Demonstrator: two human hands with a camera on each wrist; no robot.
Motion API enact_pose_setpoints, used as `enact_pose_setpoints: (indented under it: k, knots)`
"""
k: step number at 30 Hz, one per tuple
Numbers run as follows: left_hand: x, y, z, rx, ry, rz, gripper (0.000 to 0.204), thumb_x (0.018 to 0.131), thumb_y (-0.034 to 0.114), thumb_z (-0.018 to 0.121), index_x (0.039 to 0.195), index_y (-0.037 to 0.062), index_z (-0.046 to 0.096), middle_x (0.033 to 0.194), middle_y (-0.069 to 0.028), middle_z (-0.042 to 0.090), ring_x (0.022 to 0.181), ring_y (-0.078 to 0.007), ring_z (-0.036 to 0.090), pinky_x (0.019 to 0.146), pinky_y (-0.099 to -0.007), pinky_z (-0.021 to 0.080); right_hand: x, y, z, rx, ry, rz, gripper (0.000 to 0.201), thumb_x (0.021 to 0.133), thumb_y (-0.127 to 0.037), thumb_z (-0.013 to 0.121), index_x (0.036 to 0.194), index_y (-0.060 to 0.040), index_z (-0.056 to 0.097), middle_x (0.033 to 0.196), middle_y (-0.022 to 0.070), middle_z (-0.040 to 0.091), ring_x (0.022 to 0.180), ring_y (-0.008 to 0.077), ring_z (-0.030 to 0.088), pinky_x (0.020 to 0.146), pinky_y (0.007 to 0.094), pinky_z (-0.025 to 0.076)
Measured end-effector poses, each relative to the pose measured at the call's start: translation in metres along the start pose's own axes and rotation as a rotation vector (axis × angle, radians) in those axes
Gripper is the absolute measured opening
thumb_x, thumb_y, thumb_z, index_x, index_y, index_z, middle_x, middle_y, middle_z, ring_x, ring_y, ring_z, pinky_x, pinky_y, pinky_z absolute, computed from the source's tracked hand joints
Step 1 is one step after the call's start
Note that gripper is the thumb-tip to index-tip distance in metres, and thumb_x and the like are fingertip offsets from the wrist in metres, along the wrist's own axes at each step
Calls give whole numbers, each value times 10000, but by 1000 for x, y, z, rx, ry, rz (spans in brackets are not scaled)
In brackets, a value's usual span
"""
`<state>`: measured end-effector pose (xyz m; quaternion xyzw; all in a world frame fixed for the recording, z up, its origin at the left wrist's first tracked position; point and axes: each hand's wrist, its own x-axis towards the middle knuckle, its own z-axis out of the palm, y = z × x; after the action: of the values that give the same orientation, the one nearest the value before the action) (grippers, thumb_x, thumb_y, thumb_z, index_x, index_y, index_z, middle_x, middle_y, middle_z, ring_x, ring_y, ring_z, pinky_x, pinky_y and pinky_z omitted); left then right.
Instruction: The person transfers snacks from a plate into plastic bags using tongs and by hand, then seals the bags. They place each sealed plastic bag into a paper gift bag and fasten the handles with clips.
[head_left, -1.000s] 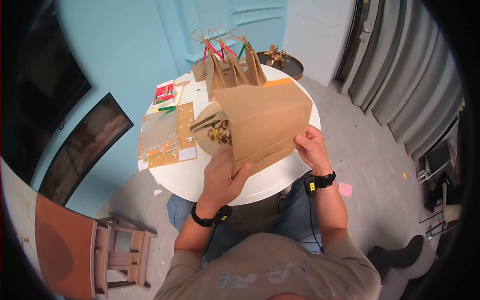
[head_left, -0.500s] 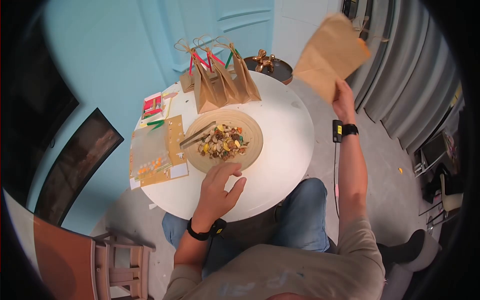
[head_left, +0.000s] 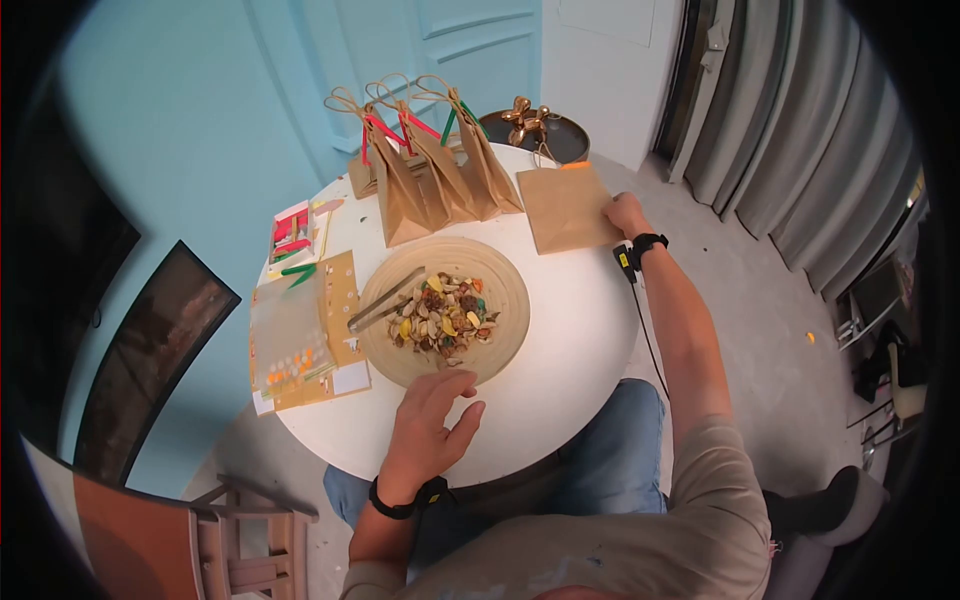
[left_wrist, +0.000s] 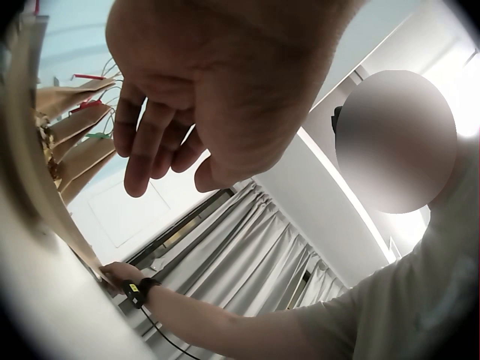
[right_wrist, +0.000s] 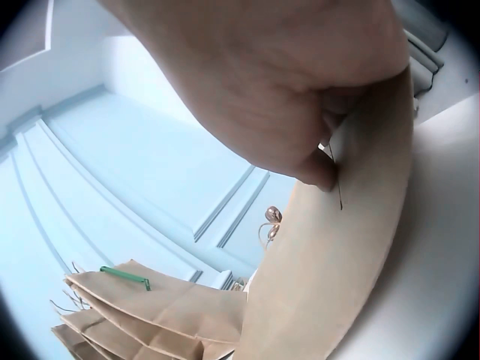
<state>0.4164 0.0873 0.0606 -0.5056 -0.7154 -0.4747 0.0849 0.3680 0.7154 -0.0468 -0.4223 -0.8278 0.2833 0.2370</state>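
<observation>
My right hand (head_left: 627, 215) pinches the side of a brown paper bag (head_left: 565, 210) at the right rear of the round table. The bag is low over the tabletop, its twine handle toward the back and an orange patch at its top edge. In the right wrist view the thumb and fingers close on the bag's edge (right_wrist: 322, 247). My left hand (head_left: 430, 430) hovers at the near rim of a round wooden plate (head_left: 515, 300), fingers loosely bent around nothing. On the plate lies a pile of mixed dried bits (head_left: 440, 320), brown, yellow and green, beside metal tongs (head_left: 385, 302).
Several paper bags (head_left: 405, 205) with red and green clips stand upright behind the plate. At left lie a plastic sleeve with orange pieces (head_left: 288, 325), a kraft sheet (head_left: 345, 290), a green clip (head_left: 300, 272) and a small box (head_left: 292, 232). A balloon-dog figure (head_left: 522, 120) stands behind.
The left hand has let go of the bag. My right hand swung it from over the plate out to the right, then brought it down at the table's right rear.
</observation>
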Motion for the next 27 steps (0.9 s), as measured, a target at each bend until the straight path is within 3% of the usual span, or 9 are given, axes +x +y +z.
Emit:
enact_pose_setpoints:
  k: [1,3,12,16,21,27]
  knots:
    - [-1,0,0,2,-2,-1,387,935,39,846,1308,56,746,1093,-119,810,1066,-337,771,958,-444,609,7,0,2,2,-2,1,399,875,-128,789,1188,120,796,1080,262,834,996,392,829,893,465,634]
    - [-2,-1,-2,-1,-26,-32,389,931,39,850,1306,61,748,1123,-119,804,1080,-338,765,956,-441,611,22,-2,4,-42,6,-11,382,903,-176,738,1143,113,809,1192,367,784,1173,497,771,1013,491,607]
    - [-3,-4,-3,17,-71,-26,402,912,37,863,1298,46,751,1163,-119,798,1060,-336,759,930,-438,612,37,-25,21,-154,-106,-96,402,939,-201,706,1210,83,796,1262,346,773,1207,487,753,1023,507,604]
    - [-4,-6,-1,10,-73,-36,393,908,37,865,1286,41,755,1173,-123,794,1061,-339,758,927,-439,611,31,-34,24,-192,-74,-115,389,962,-194,671,1208,80,798,1254,342,777,1196,488,756,1030,506,604]
    - [-3,-4,-2,15,-68,-30,385,904,33,860,1277,41,766,1175,-117,792,1066,-342,756,939,-438,606,33,-36,30,-295,-64,-12,397,1011,-199,627,1319,-9,791,1413,297,740,1305,483,716,1092,519,585]
    - [-6,-5,-4,27,-73,-17,391,897,39,859,1277,39,768,1177,-116,792,1063,-344,754,936,-441,602,13,-70,6,-372,-87,69,458,1006,-244,665,1416,-60,750,1459,252,726,1371,439,687,1121,543,562]
